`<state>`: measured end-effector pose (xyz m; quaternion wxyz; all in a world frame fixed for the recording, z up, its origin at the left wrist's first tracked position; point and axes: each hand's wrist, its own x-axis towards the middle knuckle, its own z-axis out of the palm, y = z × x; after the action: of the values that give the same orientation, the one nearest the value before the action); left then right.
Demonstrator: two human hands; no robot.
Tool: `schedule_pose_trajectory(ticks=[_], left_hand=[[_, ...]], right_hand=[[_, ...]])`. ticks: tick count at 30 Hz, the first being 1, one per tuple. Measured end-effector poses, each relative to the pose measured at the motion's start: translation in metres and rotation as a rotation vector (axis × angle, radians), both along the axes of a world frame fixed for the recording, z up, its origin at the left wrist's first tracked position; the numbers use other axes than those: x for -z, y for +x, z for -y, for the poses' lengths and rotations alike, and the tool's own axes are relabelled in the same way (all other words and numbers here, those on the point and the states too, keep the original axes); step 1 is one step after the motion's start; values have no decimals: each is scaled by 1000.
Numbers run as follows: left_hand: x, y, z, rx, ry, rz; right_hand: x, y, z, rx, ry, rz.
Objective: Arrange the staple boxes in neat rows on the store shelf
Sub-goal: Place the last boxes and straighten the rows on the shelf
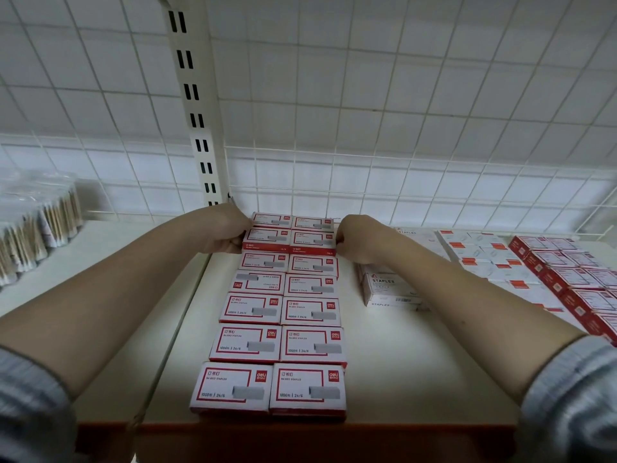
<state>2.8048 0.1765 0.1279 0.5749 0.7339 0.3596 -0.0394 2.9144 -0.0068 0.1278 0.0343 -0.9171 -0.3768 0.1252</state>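
Note:
Red-and-white staple boxes (280, 345) lie flat in two columns running from the shelf's (407, 372) front edge to the wire back. At the far end a raised block of staple boxes (292, 237) sits on top of the columns. My left hand (223, 233) grips the block's left side, fingers curled against the box edge. On the opposite side my right hand (355, 238) grips it in the same way. One box (258, 282) in the left column lies turned the other way round.
White staples boxes (387, 290) lie under my right forearm. Further right are white boxes with red labels (484, 259) and red boxes (574, 279). Bagged wooden sticks (36, 235) stand on the left shelf. A slotted upright (197, 111) and wire grid (400, 168) close the back.

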Motion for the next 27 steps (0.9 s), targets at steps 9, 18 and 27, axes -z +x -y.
schedule_pose_trajectory(ticks=[9,18,27], left_hand=[[-1,-3,-4,49,-6,-6],[-6,0,5,-7,-34,22],[3,-29,16,-41,1,41]], right_hand=[[-6,3,-5,26,-57,-33],[-4,9,-17,174,95,-137],[-14,-16,12,145,58,13]])
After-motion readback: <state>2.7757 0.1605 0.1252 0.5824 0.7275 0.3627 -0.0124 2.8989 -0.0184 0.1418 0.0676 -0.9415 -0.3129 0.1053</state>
